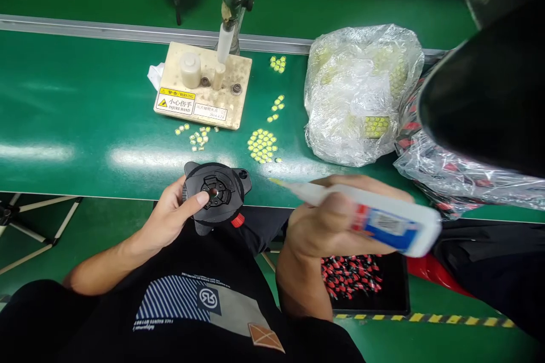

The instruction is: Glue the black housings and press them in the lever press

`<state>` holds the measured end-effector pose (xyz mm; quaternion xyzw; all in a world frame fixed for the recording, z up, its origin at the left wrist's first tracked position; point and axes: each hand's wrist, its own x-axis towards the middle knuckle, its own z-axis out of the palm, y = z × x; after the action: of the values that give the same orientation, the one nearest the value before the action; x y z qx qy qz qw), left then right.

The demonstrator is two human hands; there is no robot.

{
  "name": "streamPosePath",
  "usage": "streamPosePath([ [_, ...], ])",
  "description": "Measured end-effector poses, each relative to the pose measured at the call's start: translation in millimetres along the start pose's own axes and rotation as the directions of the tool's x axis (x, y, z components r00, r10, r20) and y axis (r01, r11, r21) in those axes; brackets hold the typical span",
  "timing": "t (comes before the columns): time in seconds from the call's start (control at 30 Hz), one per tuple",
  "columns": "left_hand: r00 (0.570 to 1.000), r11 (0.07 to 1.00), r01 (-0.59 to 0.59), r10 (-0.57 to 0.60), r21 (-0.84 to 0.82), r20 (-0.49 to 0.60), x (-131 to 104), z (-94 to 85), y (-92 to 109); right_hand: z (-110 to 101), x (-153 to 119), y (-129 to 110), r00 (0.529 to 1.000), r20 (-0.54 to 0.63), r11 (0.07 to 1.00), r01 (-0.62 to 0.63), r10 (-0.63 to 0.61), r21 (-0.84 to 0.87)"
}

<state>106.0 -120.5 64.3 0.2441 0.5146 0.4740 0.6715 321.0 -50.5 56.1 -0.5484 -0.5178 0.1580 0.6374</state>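
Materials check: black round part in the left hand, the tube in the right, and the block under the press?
Black round part: looks like matte moulded plastic, with a metal-looking centre and a red tab. Tube in the right hand: glossy white plastic, printed label, tapered nozzle. Block: cream, stained, likely resin or plastic; warning sticker on top. Left hand has its thumb on the part.

Fixture block [203, 86] left of bag [361, 91], on belt [76, 108].

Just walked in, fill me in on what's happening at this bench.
A person sits at a green belt table. The left hand holds a round black plastic part, thumb on its face. The right hand holds a white glue bottle, nozzle aimed toward the part but not touching it. Small yellow pieces and a beige press fixture lie beyond.
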Motion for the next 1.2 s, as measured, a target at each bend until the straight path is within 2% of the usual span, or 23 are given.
streamPosePath([
  [0.03, 1.000, 1.000, 0.000, 0.000, 0.004, -0.011, 1.2, -0.6, 0.5, -3.6, 4.1, 8.7, 0.990, -0.094, 0.987, -0.092, 0.104, 0.133],
  [0.07, 1.000, 1.000, 0.002, -0.001, 0.009, -0.019, 2.7, -1.8, 0.6, -8.0, 7.6, 19.3, 0.964, -0.100, 0.935, -0.211, 0.248, 0.287],
  [0.1, 1.000, 1.000, 0.003, -0.002, 0.015, -0.026, 4.5, -3.8, 0.4, -13.0, 9.9, 31.7, 0.911, 0.008, 0.824, -0.376, 0.412, 0.425],
  [0.13, 1.000, 1.000, 0.008, -0.008, 0.021, -0.030, 6.8, -6.2, -0.1, -18.3, 10.6, 45.1, 0.822, 0.178, 0.658, -0.546, 0.541, 0.518],
  [0.17, 0.999, 0.999, 0.018, -0.017, 0.029, -0.032, 9.8, -9.1, -0.7, -23.6, 9.6, 58.9, 0.707, 0.352, 0.470, -0.685, 0.614, 0.557],
  [0.2, 0.999, 0.999, 0.029, -0.027, 0.040, -0.036, 13.3, -12.1, -1.4, -28.3, 7.2, 72.3, 0.604, 0.482, 0.294, -0.766, 0.635, 0.572],
  [0.23, 0.998, 0.998, 0.041, -0.039, 0.051, -0.044, 17.4, -15.3, -2.2, -32.2, 3.7, 84.5, 0.533, 0.576, 0.150, -0.801, 0.620, 0.579],
  [0.27, 0.997, 0.997, 0.054, -0.051, 0.063, -0.058, 22.0, -18.4, -3.2, -35.0, -0.1, 95.1, 0.499, 0.629, 0.045, -0.803, 0.597, 0.595],
  [0.3, 0.995, 0.995, 0.068, -0.062, 0.076, -0.077, 26.9, -21.2, -4.4, -36.7, -3.5, 103.8, 0.497, 0.645, -0.023, -0.782, 0.580, 0.623],
  [0.37, 0.990, 0.991, 0.094, -0.083, 0.098, -0.117, 36.5, -26.1, -7.6, -37.2, -7.5, 115.6, 0.539, 0.612, -0.068, -0.716, 0.579, 0.695],
  [0.5, 0.980, 0.982, 0.141, -0.121, 0.124, -0.155, 49.1, -33.1, -16.4, -33.7, -8.2, 119.2, 0.600, 0.514, -0.020, -0.639, 0.613, 0.769],
  [0.57, 0.980, 0.979, 0.149, -0.129, 0.135, -0.152, 51.1, -35.5, -19.7, -31.2, -13.1, 112.1, 0.623, 0.460, 0.082, -0.644, 0.633, 0.761],
  [0.67, 0.981, 0.978, 0.136, -0.110, 0.159, -0.162, 51.4, -37.0, -21.3, -25.2, -30.2, 93.6, 0.660, 0.341, 0.356, -0.688, 0.669, 0.633],
  [0.73, 0.980, 0.977, 0.125, -0.094, 0.173, -0.178, 51.7, -36.1, -20.7, -19.5, -41.1, 82.2, 0.729, 0.267, 0.611, -0.679, 0.631, 0.407],
  [0.8, 0.979, 0.976, 0.118, -0.084, 0.184, -0.184, 52.3, -34.0, -19.5, -13.4, -44.2, 77.8, 0.840, 0.246, 0.855, -0.513, 0.483, 0.074],
  [0.83, 0.981, 0.975, 0.113, -0.079, 0.190, -0.178, 52.6, -32.7, -18.7, -10.5, -42.2, 79.1, 0.880, 0.266, 0.919, -0.385, 0.394, -0.090],
  [0.9, 0.986, 0.974, 0.092, -0.061, 0.207, -0.152, 52.3, -30.3, -16.9, -5.5, -32.5, 87.6, 0.903, 0.325, 0.928, -0.167, 0.280, -0.334],
  [1.0, 0.994, 0.971, 0.045, -0.021, 0.233, -0.105, 49.0, -28.4, -14.2, -2.2, -15.2, 103.4, 0.881, 0.382, 0.858, -0.052, 0.281, -0.511],
  [1.1, 0.997, 0.968, -0.022, 0.039, 0.251, -0.063, 43.5, -28.8, -12.7, -4.4, -7.3, 104.1, 0.871, 0.389, 0.864, -0.077, 0.302, -0.498],
  [1.17, 0.996, 0.957, -0.069, 0.081, 0.281, -0.032, 40.2, -29.2, -12.0, -7.3, -8.0, 91.7, 0.864, 0.380, 0.910, -0.183, 0.330, -0.372],
  [1.2, 0.995, 0.947, -0.090, 0.100, 0.308, -0.015, 38.9, -29.2, -11.5, -8.4, -9.5, 82.2, 0.843, 0.399, 0.925, -0.266, 0.360, -0.272],
])
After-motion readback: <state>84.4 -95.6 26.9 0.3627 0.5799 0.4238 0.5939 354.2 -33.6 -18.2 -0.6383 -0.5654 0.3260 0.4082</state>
